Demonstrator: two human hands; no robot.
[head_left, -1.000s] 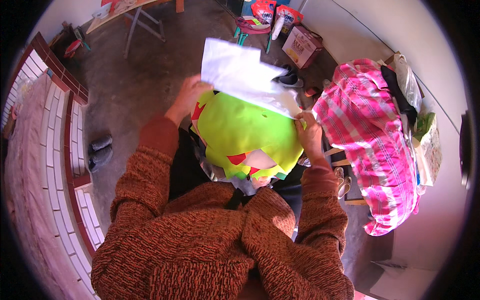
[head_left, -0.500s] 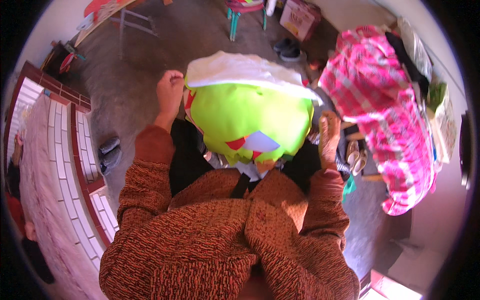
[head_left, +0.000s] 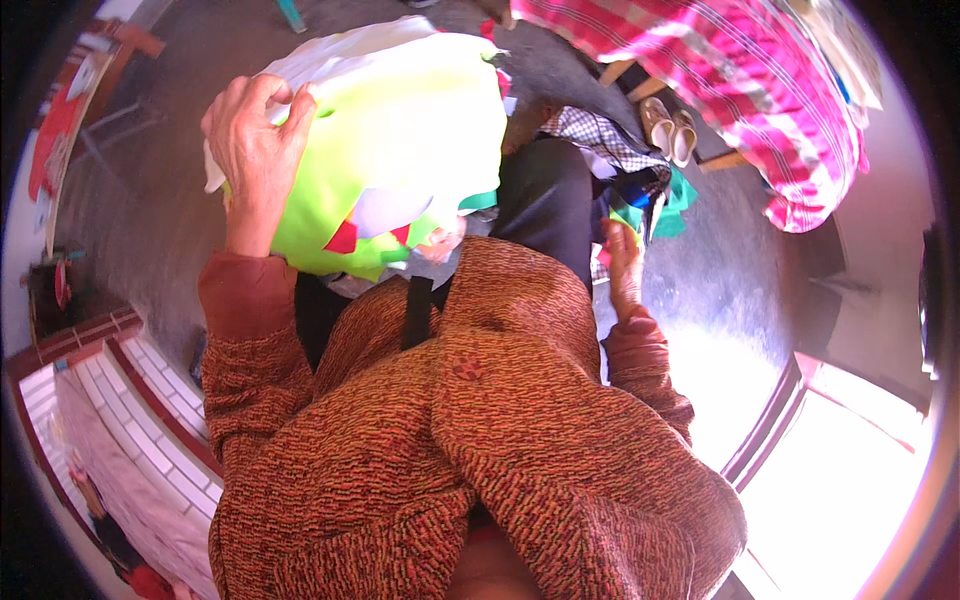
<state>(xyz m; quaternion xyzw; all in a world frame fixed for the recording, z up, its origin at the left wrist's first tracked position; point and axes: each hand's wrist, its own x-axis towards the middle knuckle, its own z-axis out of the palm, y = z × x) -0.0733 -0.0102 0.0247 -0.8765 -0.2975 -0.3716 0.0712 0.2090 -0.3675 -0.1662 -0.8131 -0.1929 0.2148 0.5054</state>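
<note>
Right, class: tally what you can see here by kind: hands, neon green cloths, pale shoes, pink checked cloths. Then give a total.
Hands: 2, left hand and right hand
Neon green cloth: 1
Pale shoes: 2
Pink checked cloth: 1
Total: 6

Folded cloth bundle (head_left: pixel 400 140) on the lap, left hand (head_left: pixel 255 150) gripping its left edge. Right hand (head_left: pixel 622 262) low at the right, on a heap of cloth scraps (head_left: pixel 640 195) beside the knee. Pair of slippers (head_left: pixel 670 125) on the floor behind the heap, beneath a draped blanket (head_left: pixel 740 90) further right.
</note>
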